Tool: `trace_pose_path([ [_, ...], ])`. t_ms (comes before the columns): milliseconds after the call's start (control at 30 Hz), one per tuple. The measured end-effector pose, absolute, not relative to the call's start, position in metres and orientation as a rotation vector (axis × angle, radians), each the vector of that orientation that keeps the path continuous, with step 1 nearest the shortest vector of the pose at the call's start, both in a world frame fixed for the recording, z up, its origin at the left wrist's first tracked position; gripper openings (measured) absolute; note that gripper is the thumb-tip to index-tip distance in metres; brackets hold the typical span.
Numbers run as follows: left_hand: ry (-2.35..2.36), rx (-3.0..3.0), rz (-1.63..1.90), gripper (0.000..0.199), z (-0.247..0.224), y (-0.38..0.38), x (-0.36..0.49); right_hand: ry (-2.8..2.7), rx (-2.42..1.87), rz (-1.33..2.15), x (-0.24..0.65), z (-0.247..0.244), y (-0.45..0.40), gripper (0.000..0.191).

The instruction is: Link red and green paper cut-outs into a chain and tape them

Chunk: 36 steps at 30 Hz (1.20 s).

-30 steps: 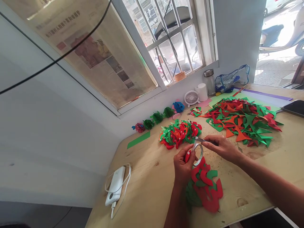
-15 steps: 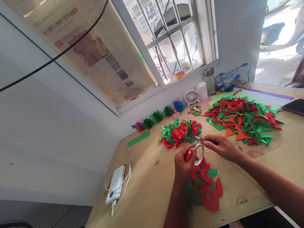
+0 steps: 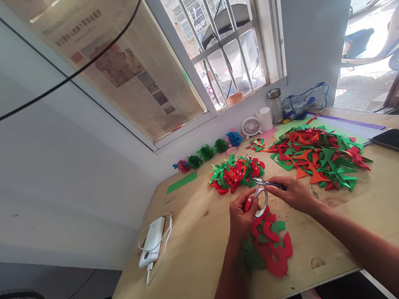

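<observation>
My left hand (image 3: 241, 216) pinches a small red paper piece (image 3: 248, 204) and the loose end of a white tape roll (image 3: 265, 202). In my right hand (image 3: 288, 192) are small scissors (image 3: 268, 183), their blades beside the tape strip above the roll. Red and green cut paper shapes (image 3: 274, 249) lie on the table just below my hands. Behind the scissors sits a heap of red and green shapes (image 3: 233, 174), some bearing small white squares.
Paper offcuts (image 3: 321, 158) are piled at the right, near a phone (image 3: 386, 139). A power bank (image 3: 152, 241) with a cable lies at the left. Paper flowers (image 3: 206, 153), a fan (image 3: 251, 127) and a glass bottle (image 3: 274, 106) line the wall.
The scissors' blades have opened a little wider. The tape roll has turned slightly, while both hands stay nearly in place.
</observation>
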<state>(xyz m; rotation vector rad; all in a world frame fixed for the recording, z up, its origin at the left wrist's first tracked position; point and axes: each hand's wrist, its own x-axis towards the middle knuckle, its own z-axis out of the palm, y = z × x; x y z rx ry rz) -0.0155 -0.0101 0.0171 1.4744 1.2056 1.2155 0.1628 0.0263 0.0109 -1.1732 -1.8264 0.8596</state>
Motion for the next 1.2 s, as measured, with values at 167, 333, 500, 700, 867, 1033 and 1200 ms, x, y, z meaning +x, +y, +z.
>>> trace_pose_path([
  [167,1.219,1.474,1.221,0.035,0.0178,-0.0101,-0.0149,-1.817,-1.2,0.842,0.1628,0.0082,0.0272,0.045],
  [333,1.23,1.479,1.223,0.035,0.0157,-0.0092,-0.0156,-1.836,-1.176,0.829,0.1622,0.0051,0.0286,0.043],
  [500,1.224,1.479,1.228,0.035,0.0144,-0.0086,-0.0164,-1.803,-1.205,0.851,0.1614,0.0068,0.028,0.041],
  [700,1.219,1.461,1.232,0.036,0.0136,-0.0092,-0.0174,-1.776,-1.185,0.848,0.163,0.0096,0.0287,0.044],
  [867,1.232,1.464,1.295,0.037,0.0114,-0.0082,-0.018,-1.824,-1.124,0.892,0.1635,0.0058,0.0297,0.043],
  [1033,1.219,1.497,1.304,0.036,0.0109,-0.0073,-0.018,-1.852,-1.107,0.915,0.1633,0.0089,0.0275,0.042],
  [1200,1.211,1.494,1.258,0.037,0.0117,-0.0075,-0.0168,-1.857,-1.076,0.927,0.1622,0.0137,0.0247,0.041],
])
